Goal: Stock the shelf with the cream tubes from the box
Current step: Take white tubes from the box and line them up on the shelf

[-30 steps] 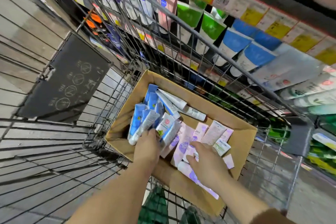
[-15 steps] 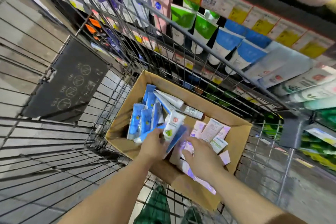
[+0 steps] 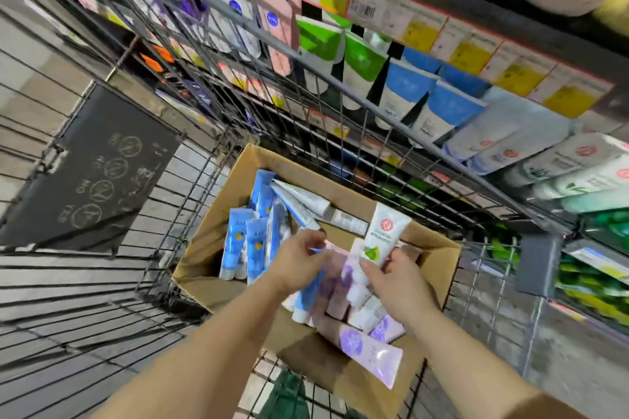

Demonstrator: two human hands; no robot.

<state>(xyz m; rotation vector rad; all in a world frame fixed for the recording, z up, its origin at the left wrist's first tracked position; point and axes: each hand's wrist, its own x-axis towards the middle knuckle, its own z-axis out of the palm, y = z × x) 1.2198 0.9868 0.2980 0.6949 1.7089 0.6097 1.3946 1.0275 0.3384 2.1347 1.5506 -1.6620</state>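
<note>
Cream tubes [image 3: 250,241] are lying loose in cardboard box [image 3: 218,238], centre frame, inside wire cart [image 3: 163,248]. Right hand [image 3: 403,286] is pinching a white tube w/ green print [image 3: 383,235], upright above the box. Left hand [image 3: 299,258] is curling round a blue tube [image 3: 308,296]; its grip is blurred. Tubes beneath both hands are partly hidden. Shelf [image 3: 510,54] w/ stocked tubes is filling upper right; labels illegible. Dark sign [image 3: 92,167] is hanging mid-left.

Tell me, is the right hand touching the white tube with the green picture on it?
Touching. The head view shows the right hand with its fingers pinched round the lower end of the white tube with the green picture, holding it upright above the cardboard box.
</note>
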